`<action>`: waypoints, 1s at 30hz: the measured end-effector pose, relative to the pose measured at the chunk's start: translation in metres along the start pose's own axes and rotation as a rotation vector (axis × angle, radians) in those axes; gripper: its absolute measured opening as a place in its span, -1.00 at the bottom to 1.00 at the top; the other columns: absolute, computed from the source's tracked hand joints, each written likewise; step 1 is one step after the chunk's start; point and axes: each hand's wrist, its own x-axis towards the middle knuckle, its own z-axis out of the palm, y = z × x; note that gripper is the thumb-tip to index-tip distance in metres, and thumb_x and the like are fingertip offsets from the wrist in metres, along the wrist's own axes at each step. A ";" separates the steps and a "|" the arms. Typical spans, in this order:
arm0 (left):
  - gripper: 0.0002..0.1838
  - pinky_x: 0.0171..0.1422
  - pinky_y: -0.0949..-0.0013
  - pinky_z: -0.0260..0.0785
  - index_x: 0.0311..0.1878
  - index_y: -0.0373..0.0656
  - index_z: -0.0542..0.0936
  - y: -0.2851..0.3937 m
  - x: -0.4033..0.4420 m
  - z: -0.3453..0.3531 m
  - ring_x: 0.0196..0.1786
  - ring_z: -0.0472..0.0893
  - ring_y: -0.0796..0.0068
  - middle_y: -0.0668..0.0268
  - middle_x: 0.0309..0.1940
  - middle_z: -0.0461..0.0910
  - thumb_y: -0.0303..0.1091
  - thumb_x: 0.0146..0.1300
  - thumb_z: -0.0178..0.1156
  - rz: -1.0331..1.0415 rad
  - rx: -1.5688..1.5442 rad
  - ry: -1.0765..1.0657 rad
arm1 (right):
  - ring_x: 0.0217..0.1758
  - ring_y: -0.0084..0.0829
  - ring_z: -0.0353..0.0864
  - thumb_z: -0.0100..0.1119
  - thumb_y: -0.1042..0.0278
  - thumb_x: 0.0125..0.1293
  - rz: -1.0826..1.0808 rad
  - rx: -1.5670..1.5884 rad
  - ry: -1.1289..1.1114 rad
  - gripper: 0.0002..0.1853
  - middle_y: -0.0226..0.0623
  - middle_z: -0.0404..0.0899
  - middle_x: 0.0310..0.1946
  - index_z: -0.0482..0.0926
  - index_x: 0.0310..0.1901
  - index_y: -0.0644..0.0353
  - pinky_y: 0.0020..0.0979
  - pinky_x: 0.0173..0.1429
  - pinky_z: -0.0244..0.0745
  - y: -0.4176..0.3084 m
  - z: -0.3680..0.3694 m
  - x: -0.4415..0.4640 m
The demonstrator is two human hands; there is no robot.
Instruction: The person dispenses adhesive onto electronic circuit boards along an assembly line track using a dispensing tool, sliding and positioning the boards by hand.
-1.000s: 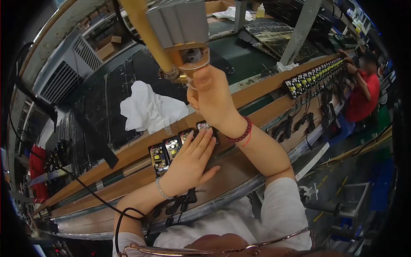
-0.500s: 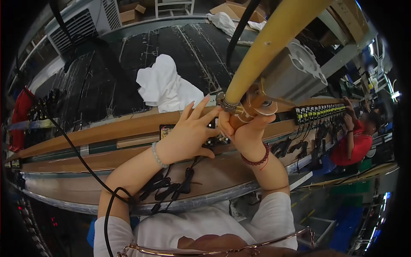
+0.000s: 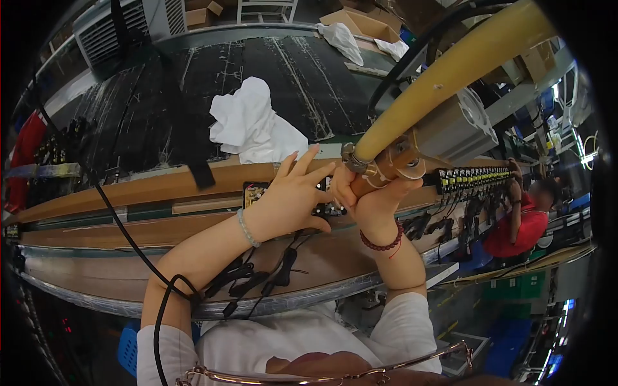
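My left hand (image 3: 286, 199) lies palm down with its fingers spread over circuit boards (image 3: 256, 192) set in a row along a brown rail. Its fingertips reach toward my right hand (image 3: 375, 204). That hand is wrapped around an orange-brown hose fitting (image 3: 404, 156), held upright just above the boards. A yellow hose (image 3: 444, 96) is clamped to the fitting and runs up to the right. The fitting's lower end is hidden by my fingers. Black cables (image 3: 280, 270) with small inline parts hang from the boards below my left wrist.
A crumpled white cloth (image 3: 257, 125) lies on the scratched black surface behind the rail. A metal cylinder (image 3: 460, 135) is beside the hose. More boards (image 3: 473, 179) line the rail at right, near a person in red (image 3: 518, 228). A black cord (image 3: 125, 241) crosses at left.
The view has shifted a little, so the hose and cylinder appear farther right. Both hands keep nearly the same pose, and my right hand still holds the fitting.
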 end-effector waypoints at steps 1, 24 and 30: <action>-0.51 0.41 -0.15 -0.13 -0.17 0.14 0.69 -0.001 0.000 0.003 0.41 0.00 -0.04 0.22 0.25 0.30 0.06 -0.26 0.43 0.000 -0.007 0.022 | -0.77 -0.64 0.10 -0.48 -0.74 -0.14 0.018 -0.061 0.032 0.02 -0.49 0.17 -0.78 0.32 -0.11 0.21 -0.59 -0.66 0.05 0.000 0.001 0.002; -0.37 0.43 -0.14 -0.27 -0.01 0.08 0.62 -0.001 -0.032 -0.029 0.45 -0.07 0.01 0.15 0.30 0.22 0.16 -0.20 0.37 -0.019 0.137 0.034 | -0.85 -0.65 0.09 -0.52 -0.75 -0.13 -0.008 -0.183 0.104 0.12 -0.52 0.15 -0.86 0.35 -0.11 0.39 -0.61 -0.72 0.06 -0.027 0.007 0.016; -0.31 0.43 -0.14 -0.27 0.08 0.17 0.56 -0.011 -0.044 -0.018 0.46 -0.11 -0.01 0.15 0.35 0.15 0.16 -0.22 0.39 -0.021 0.114 0.081 | -0.85 -0.62 0.10 -0.51 -0.80 -0.22 0.072 -0.160 0.011 0.12 -0.51 0.14 -0.86 0.35 -0.20 0.35 -0.59 -0.72 0.06 -0.033 0.019 0.024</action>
